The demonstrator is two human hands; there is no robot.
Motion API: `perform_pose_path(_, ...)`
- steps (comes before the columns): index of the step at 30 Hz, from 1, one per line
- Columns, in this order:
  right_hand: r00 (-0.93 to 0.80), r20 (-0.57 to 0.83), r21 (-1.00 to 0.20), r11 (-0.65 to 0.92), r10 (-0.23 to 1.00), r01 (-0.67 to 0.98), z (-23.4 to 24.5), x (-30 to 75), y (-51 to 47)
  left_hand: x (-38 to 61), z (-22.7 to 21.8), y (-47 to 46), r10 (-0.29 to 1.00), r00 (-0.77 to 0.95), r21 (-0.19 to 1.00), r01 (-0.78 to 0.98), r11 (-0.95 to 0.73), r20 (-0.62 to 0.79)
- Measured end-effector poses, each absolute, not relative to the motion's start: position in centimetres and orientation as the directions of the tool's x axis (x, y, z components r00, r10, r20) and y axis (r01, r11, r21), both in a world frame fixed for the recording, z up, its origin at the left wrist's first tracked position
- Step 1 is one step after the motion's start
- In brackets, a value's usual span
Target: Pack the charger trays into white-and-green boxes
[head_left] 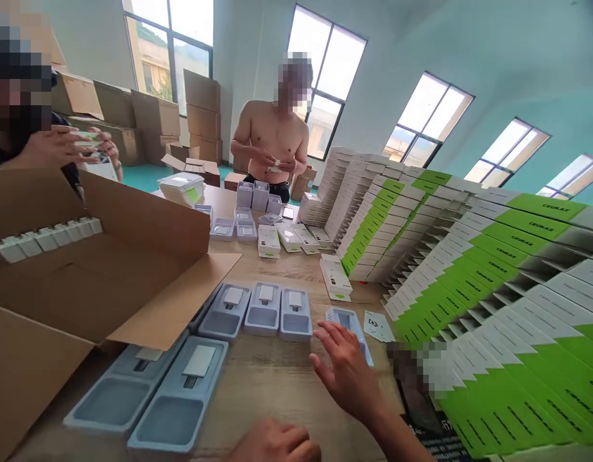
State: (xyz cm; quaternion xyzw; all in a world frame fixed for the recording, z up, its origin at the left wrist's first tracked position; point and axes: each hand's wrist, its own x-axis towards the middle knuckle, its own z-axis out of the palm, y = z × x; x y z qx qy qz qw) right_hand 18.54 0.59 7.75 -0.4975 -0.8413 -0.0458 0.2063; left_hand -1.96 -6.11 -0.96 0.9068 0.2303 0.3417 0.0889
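Note:
My right hand (347,375) hovers low over the wooden table (272,372), open with its fingers spread. Its fingertips are just short of a grey-blue plastic tray (345,319) that lies slanted. A small white card (378,326) lies right of that tray. My left hand (273,444) rests at the bottom edge with the fingers curled under; anything in it is hidden. Left of the slanted tray stands a row of three trays (265,310), each with a white charger in it. Two more such trays (181,398) lie nearer me on the left.
An open cardboard box (85,269) with a row of white parts fills the left. Fanned stacks of white-and-green cartons (470,289) cover the right. More trays and cartons (269,240) lie mid-table. A person across the table (272,144) and another person's hands at left (60,144) hold small items.

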Motion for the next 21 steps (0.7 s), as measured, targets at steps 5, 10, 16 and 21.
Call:
perform_pose_path(5, -0.076, 0.586, -0.139, 0.193, 0.807, 0.971, 1.0, 21.8, -3.0, -2.2, 1.9, -7.6, 0.507, 0.642, 0.332, 0.383, -0.862, 0.575)
perform_pose_path(10, -0.065, 0.446, -0.149, 0.145, 0.892, 0.978, 0.2, 22.5, -4.0, -2.9, 4.6, -8.4, 0.603, 0.626, 0.434, 0.424, -0.795, 0.494)
perform_pose_path(16, -0.035, 0.363, -0.211, 0.119, 0.931, 0.970, 4.1, 21.6, -3.2, -2.8, 4.3, -8.4, 0.645, 0.594, 0.440, 0.473, -0.763, 0.481)
perform_pose_path(21, 0.033, 0.309, -0.293, 0.063, 0.950, 0.954, 9.3, 22.2, 5.1, -2.0, 0.8, -7.1, 0.547, 0.561, 0.360, 0.415, -0.836, 0.621)
